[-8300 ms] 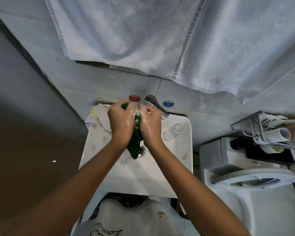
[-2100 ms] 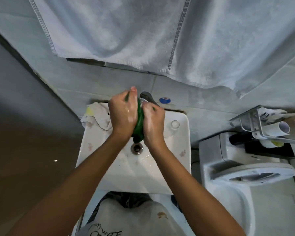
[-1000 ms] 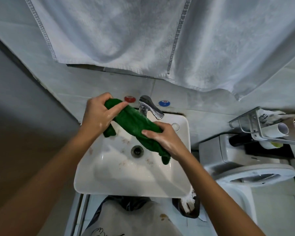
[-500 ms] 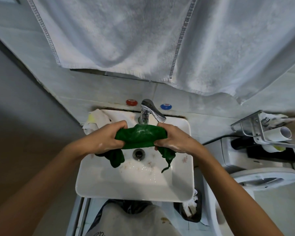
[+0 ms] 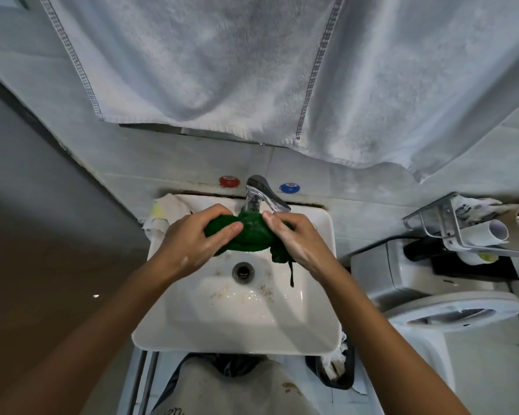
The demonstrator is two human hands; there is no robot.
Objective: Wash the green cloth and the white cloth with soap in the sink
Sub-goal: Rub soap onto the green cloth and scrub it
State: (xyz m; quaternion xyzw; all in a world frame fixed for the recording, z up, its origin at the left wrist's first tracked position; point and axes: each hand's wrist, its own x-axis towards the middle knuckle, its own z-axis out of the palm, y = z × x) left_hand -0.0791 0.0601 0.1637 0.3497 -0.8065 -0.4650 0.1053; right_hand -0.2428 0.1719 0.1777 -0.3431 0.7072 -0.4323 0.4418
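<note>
The green cloth (image 5: 250, 235) is bunched under the chrome tap (image 5: 259, 194), above the back of the white sink (image 5: 237, 330). My left hand (image 5: 192, 241) grips its left end and my right hand (image 5: 298, 239) grips its right end, where a loose strand hangs toward the basin. The white cloth (image 5: 165, 215), with a yellow patch, lies crumpled on the sink's back left corner, apart from both hands. No soap is visible.
A large white towel (image 5: 252, 70) hangs overhead on the tiled wall. Red (image 5: 229, 181) and blue (image 5: 289, 188) knobs flank the tap. A toilet (image 5: 450, 310) stands to the right, below a metal rack (image 5: 468, 232) with paper rolls. A bin (image 5: 333, 369) sits under the sink.
Both hands have carried the green cloth back up under the tap and closer together, bunching it. Earlier it was rubbed upright between the palms, then stretched across the basin.
</note>
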